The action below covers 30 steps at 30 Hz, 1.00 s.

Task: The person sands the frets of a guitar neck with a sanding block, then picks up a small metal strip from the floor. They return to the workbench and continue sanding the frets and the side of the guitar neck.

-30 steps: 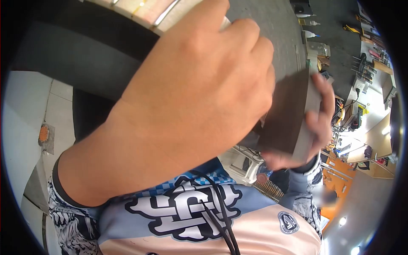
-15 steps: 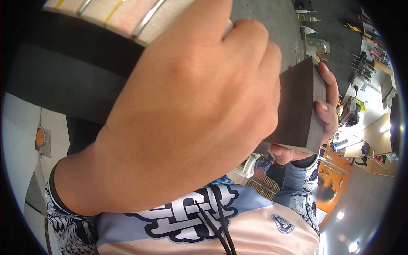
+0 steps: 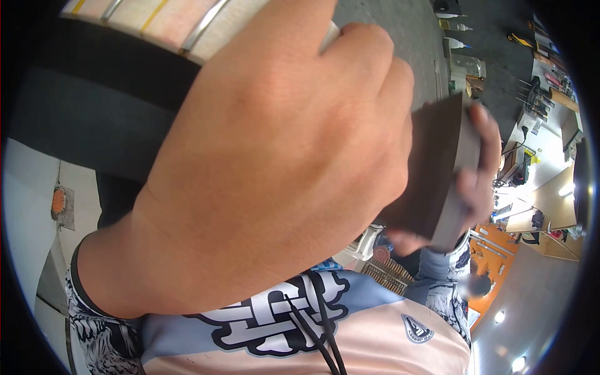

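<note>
My left hand [image 3: 281, 144] is large in the foreground, its back towards me and its fingers curled; what they grip is hidden. Behind its wrist and thumb side lies a pale strip [image 3: 172, 28] crossed by silver and yellow lines, with a thick black piece [image 3: 94, 112] along its lower edge. To the right, my right hand [image 3: 484, 169] is closed round a dark brown rectangular block [image 3: 431, 169], fingers on its far side and thumb under its lower end. The block is slightly blurred and partly hidden behind my left hand's knuckles.
A grey surface [image 3: 412, 31] runs behind the hands. Small bottles [image 3: 456, 44] stand at the upper right, beside tools and cables near a socket [image 3: 524, 119]. An orange tool board [image 3: 494, 250] and wooden shelves [image 3: 553, 212] are at the right. Pale floor shows at the left.
My right hand and the block have tilted and shifted down and left since half a second ago. My left hand stays almost in place, while the pale strip sits slightly further left.
</note>
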Each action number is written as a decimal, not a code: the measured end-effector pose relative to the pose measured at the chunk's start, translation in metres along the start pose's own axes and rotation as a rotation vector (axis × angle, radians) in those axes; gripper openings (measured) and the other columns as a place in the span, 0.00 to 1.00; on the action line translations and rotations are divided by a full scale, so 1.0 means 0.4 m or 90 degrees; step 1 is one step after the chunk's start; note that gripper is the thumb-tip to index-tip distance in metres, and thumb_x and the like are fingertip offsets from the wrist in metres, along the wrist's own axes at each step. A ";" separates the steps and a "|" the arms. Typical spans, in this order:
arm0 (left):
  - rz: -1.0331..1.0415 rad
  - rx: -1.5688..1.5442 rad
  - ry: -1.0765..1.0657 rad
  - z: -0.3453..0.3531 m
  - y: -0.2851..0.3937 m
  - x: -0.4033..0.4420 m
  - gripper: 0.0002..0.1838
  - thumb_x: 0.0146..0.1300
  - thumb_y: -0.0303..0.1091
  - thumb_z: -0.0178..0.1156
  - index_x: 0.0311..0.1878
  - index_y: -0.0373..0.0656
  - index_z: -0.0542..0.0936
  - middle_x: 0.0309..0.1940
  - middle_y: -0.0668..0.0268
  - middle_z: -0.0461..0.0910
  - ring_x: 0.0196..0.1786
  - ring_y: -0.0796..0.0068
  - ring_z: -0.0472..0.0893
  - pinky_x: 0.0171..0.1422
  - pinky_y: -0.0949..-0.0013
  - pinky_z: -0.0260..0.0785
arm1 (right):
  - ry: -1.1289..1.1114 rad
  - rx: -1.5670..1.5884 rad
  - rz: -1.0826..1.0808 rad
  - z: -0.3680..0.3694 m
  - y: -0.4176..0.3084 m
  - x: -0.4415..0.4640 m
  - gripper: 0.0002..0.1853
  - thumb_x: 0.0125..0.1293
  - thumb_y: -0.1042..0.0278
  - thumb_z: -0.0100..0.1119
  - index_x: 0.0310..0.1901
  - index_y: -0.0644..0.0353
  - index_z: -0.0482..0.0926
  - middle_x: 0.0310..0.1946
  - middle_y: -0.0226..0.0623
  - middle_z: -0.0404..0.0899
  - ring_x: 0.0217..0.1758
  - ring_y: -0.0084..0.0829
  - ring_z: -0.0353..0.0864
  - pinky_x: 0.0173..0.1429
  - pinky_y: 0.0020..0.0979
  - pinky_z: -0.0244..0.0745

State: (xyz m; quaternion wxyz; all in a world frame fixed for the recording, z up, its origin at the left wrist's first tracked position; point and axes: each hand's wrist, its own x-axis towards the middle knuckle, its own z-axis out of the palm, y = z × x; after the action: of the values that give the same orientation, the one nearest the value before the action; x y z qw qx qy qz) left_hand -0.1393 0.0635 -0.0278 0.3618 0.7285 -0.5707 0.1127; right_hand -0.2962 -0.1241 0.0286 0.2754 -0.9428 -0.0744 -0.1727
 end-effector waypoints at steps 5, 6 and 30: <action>-0.006 -0.003 0.002 -0.003 0.000 0.000 0.26 0.47 0.49 0.76 0.47 0.43 0.85 0.40 0.66 0.80 0.49 0.64 0.81 0.64 0.53 0.69 | 0.129 0.185 0.303 -0.013 -0.063 0.003 0.50 0.50 0.53 0.83 0.74 0.50 0.66 0.72 0.62 0.65 0.65 0.53 0.78 0.67 0.47 0.78; -0.006 -0.005 0.003 -0.003 0.002 0.001 0.26 0.47 0.49 0.76 0.47 0.43 0.85 0.40 0.66 0.80 0.49 0.64 0.81 0.64 0.53 0.69 | 0.048 0.009 0.095 -0.025 0.004 0.021 0.51 0.50 0.54 0.83 0.75 0.50 0.65 0.71 0.61 0.67 0.65 0.52 0.79 0.67 0.46 0.78; -0.005 -0.014 0.013 0.003 -0.006 0.011 0.29 0.42 0.48 0.77 0.48 0.44 0.86 0.41 0.67 0.80 0.50 0.64 0.81 0.65 0.52 0.69 | 0.086 0.113 0.043 0.019 -0.032 -0.069 0.48 0.52 0.52 0.76 0.75 0.52 0.65 0.70 0.63 0.67 0.67 0.57 0.76 0.69 0.51 0.77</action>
State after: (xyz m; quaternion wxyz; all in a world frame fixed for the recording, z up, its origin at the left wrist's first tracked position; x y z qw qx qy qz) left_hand -0.1361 0.0595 -0.0270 0.3762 0.7253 -0.5655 0.1124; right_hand -0.3229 -0.1104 0.0188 0.3681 -0.9027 -0.0390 -0.2193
